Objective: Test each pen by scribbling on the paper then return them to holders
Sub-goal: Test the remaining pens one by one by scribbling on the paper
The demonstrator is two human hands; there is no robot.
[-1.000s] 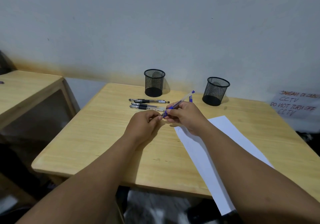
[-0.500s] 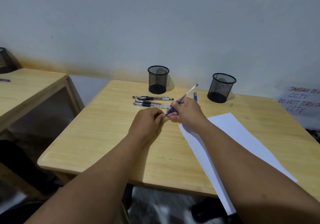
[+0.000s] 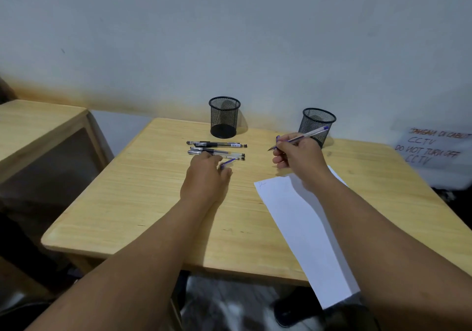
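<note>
The right hand (image 3: 297,155) grips a blue pen (image 3: 300,137) in a writing hold, its bare tip pointing away from the paper (image 3: 304,228), just above the paper's far edge. The left hand (image 3: 204,174) pinches a small blue cap (image 3: 227,163), which seems to be the cap of this pen, and rests on the surface (image 3: 143,203) well to the left of the paper.

The task appears to be near its beginning. Both mesh holders (image 3: 224,117) (image 3: 318,123), standing beyond the paper near the wall, look empty. Three black pens (image 3: 217,149) lie side by side beyond the left hand, to the left of the paper, all capped. The paper shows only one tiny mark at its far left corner. So the blue pen is probably about to be scribbled, and the other pens are left to test and return.

The blue pen is thin, with a clear barrel and a blue end.
</note>
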